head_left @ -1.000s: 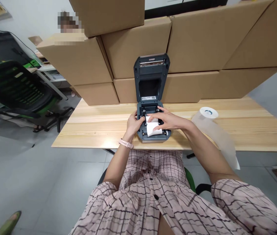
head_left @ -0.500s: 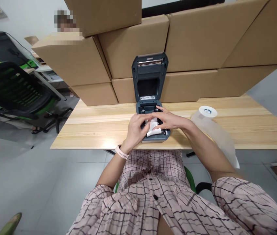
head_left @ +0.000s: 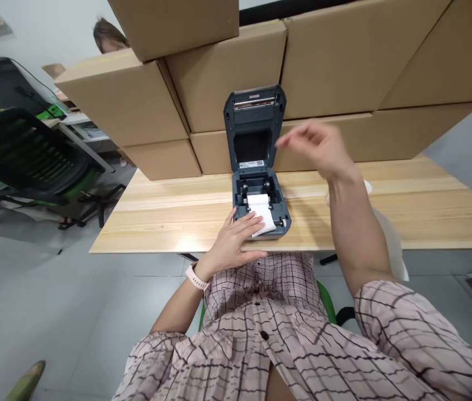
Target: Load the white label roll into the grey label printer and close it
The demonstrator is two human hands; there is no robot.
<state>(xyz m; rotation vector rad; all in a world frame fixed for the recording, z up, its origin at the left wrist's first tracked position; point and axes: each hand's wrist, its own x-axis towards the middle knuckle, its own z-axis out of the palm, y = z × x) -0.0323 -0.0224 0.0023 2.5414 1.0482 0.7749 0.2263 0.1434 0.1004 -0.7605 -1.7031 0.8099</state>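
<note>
A dark grey label printer (head_left: 284,214) stands at the table's front edge with its lid (head_left: 255,120) raised. Inside it, a small roll of white label paper (head_left: 258,199) sits between the holders, and its loose strip lies forward over the printer's front. Flat on the front left of the printer rests my left hand (head_left: 234,239), fingers stretched out and touching the strip's edge. My right hand (head_left: 317,147) is in the air just right of the raised lid, blurred, its fingers loosely bent and apart. No object shows in it.
Brown cardboard boxes (head_left: 328,67) are stacked behind the printer along the wooden table (head_left: 165,223). A larger white roll with a trailing strip (head_left: 392,239) lies at the right, mostly behind my right forearm. A black office chair (head_left: 23,150) and another person's head (head_left: 109,38) are at the left.
My right hand has left the paper inside the printer and risen up and right beside the lid. My left hand has moved down and flattened on the printer's front. The paper strip now lies flatter.
</note>
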